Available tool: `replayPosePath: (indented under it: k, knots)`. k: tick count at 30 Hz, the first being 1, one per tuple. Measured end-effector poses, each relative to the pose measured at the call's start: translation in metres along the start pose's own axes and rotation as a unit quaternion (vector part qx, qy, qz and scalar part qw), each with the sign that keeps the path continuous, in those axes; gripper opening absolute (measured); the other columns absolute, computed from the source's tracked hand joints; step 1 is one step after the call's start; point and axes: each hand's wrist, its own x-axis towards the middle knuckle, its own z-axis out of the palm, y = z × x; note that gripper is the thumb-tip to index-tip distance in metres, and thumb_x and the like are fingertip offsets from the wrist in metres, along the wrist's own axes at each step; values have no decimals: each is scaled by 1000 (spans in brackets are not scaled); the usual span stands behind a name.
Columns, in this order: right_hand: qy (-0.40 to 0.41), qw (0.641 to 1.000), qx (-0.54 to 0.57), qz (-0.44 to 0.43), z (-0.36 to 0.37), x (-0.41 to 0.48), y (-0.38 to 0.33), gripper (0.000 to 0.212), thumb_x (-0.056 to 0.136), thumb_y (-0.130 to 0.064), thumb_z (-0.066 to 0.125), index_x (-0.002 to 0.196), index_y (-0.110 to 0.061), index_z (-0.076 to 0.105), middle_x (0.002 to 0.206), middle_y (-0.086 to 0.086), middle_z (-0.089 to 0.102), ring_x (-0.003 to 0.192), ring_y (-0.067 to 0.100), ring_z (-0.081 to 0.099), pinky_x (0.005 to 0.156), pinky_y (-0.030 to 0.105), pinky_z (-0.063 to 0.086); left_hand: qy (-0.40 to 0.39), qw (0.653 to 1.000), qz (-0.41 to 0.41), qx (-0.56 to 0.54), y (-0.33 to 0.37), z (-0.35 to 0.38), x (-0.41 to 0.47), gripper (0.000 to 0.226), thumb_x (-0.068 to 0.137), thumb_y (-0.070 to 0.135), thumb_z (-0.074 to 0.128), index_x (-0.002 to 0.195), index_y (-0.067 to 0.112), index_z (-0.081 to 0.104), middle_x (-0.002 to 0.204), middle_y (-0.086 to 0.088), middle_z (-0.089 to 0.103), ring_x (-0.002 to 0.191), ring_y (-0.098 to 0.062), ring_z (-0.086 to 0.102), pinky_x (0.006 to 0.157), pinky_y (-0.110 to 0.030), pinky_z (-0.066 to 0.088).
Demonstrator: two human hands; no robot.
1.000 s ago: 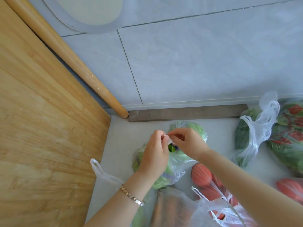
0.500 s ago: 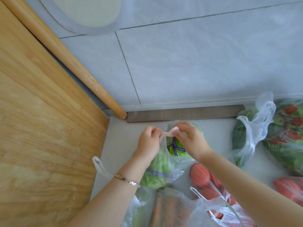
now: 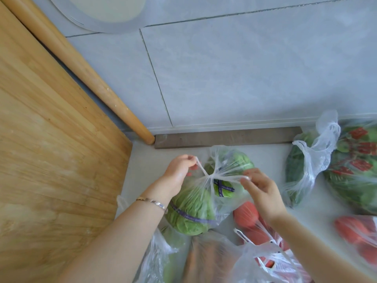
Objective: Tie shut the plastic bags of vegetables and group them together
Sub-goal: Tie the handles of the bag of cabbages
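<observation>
Your left hand [image 3: 179,167] and right hand [image 3: 263,190] each pinch one twisted handle of the clear bag of green heads [image 3: 193,209]. The fingers and thumb of each hand are closed tight on their strip of plastic. The crossing [image 3: 210,177] of the two handles lies between your hands, just over the bag's mouth, and your left fingertips are nearer to it than your right. The pulled line runs across you: the left handle [image 3: 199,168] climbs away towards the wall, and the right handle [image 3: 228,177] runs almost level. Judging by this, tightening means drawing your hands straight apart along that line, so the crossing seats down on the mouth and does not slide to one side. The bag rests on the pale counter [image 3: 146,160], just beside the wooden board [image 3: 51,160] on your left. It touches the bag of red vegetables [image 3: 246,217] on your right and the bag of carrots [image 3: 208,260] nearer you. Its film is thin, clear and creased into tight folds that fan out from the crossing. Inside are crinkled pale-green heads wrapped in purple bands. Whether this is a first half-knot or a finished one cannot be told.
</observation>
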Motion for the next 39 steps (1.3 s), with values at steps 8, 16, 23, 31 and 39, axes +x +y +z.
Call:
replayPosePath:
  k: [8, 16, 23, 31, 39]
  knots:
    - [-96, 935, 336, 57, 20, 8, -23, 19, 75, -24, 66, 79, -6, 63, 95, 9, 73, 99, 20, 66, 93, 33, 49, -108, 986, -91, -85, 23, -20, -8, 40, 84, 10, 40, 45, 16, 32, 62, -4, 54, 65, -16, 53, 69, -27, 38]
    - [-67, 986, 143, -54, 57, 25, -41, 33, 90, -5, 51, 83, -30, 70, 68, -15, 69, 75, 3, 62, 80, 20, 48, -84, 934, -18, -347, 20, -7, -4, 27, 98, 14, 37, 84, 6, 59, 76, -7, 58, 70, -19, 59, 66, -29, 54]
    - [-98, 959, -155, -217, 67, 21, 11, 19, 86, -4, 50, 87, 0, 69, 63, -8, 60, 66, 0, 53, 64, 1, 37, 38, 985, -100, -132, 7, 8, 38, 36, 97, -2, 31, 66, 1, 50, 43, -4, 48, 22, -4, 40, 31, -15, 42]
    - [-52, 990, -45, -126, 51, 17, 14, 20, 89, -5, 50, 84, -14, 67, 61, -18, 56, 63, -6, 53, 67, 5, 41, 49, 989, -64, -124, -16, 9, 43, 23, 95, 0, 40, 80, -1, 57, 62, -8, 52, 40, -7, 54, 45, -18, 53]
    - [-49, 998, -28, 15, 74, 64, -21, 25, 90, -4, 52, 97, -20, 69, 68, -2, 52, 54, 1, 47, 62, 18, 43, 83, 958, 86, -261, -25, -15, -3, 10, 90, 0, 50, 93, -1, 60, 89, -6, 65, 65, -8, 69, 61, -22, 58]
